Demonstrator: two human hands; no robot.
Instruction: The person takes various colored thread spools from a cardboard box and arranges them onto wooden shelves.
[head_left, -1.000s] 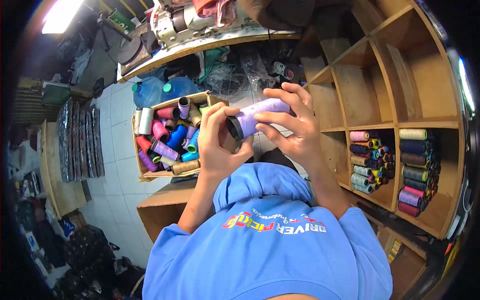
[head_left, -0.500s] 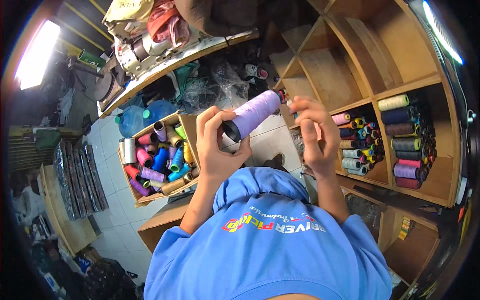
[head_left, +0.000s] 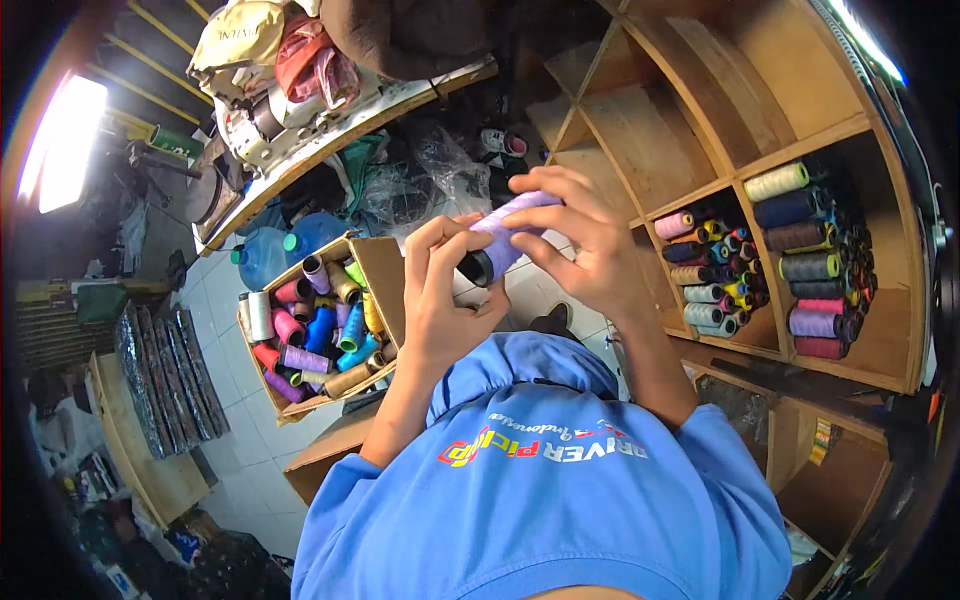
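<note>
You are holding a lilac thread cone (head_left: 505, 232) in front of your chest, lying tilted with its dark end toward seven o'clock; your left hand (head_left: 440, 300) is gripping that end, thumb and fingers curled around it; your right hand (head_left: 580, 245) is covering the top, fingers pressed together along the thread; a cardboard box (head_left: 385, 275) of mixed spools is sitting at nine o'clock; a wooden shelf (head_left: 760, 165) with stacked spools is standing at three o'clock.

Two hands, the left hand (head_left: 440, 300) and the right hand (head_left: 585, 250), are sharing one lilac thread cone (head_left: 505, 235). One cardboard box (head_left: 385, 275) of spools is sitting centre-left, and two blue water jugs (head_left: 265, 258) are standing upper left.
</note>
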